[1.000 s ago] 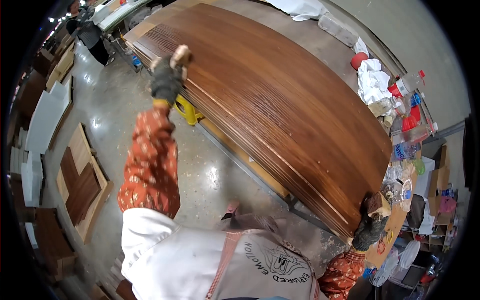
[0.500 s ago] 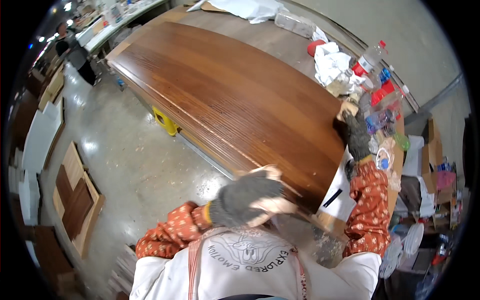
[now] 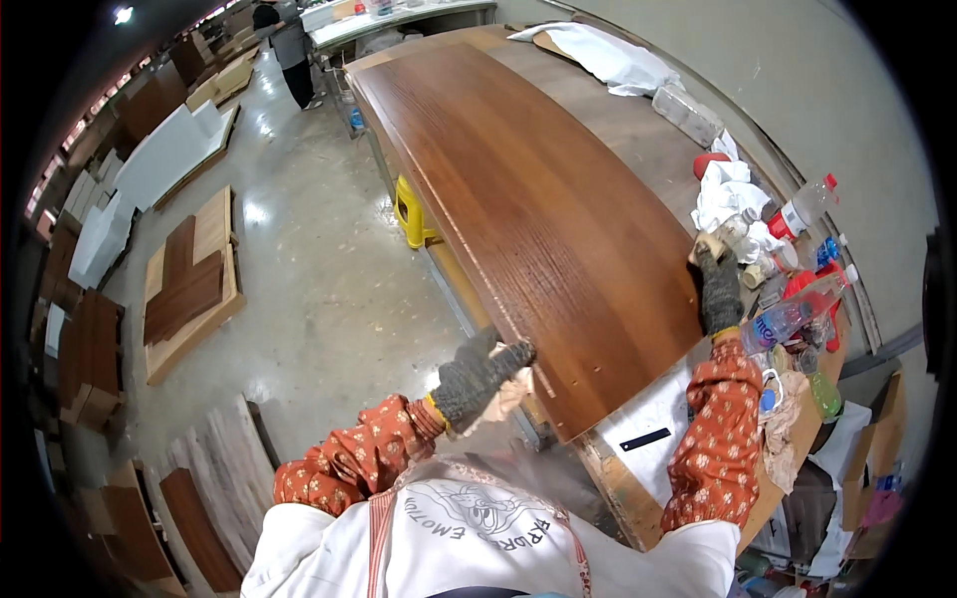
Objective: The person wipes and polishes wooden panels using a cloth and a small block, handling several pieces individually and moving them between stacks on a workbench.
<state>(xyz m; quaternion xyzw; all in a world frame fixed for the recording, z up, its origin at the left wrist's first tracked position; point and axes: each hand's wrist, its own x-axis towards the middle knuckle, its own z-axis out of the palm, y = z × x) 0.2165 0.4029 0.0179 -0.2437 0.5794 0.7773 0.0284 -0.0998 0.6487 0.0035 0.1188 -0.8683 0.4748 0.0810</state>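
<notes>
A long brown wooden panel (image 3: pixel 538 219), with a curved right edge and a shiny grained face, lies on a workbench (image 3: pixel 628 135). My left hand (image 3: pixel 478 379), in a grey knit glove, is closed on a crumpled beige cloth (image 3: pixel 510 396) at the panel's near left edge. My right hand (image 3: pixel 719 287), gloved alike, rests by the panel's right edge with curled fingers. Something pale shows at its fingertips, but its kind is unclear. Below the panel's near end, a black strip (image 3: pixel 645 440) lies on a white sheet (image 3: pixel 623 463).
Plastic bottles (image 3: pixel 805 206), crumpled white paper (image 3: pixel 723 194) and other clutter line the bench's right side. A yellow stool-like object (image 3: pixel 410 214) stands under the left edge. Boards (image 3: pixel 189 284) lie on the floor at left. Another person (image 3: pixel 289 55) stands far off.
My left hand has come from in front of my apron to the panel's near left edge. The right hand stays at the right edge. The whole view has swung round.
</notes>
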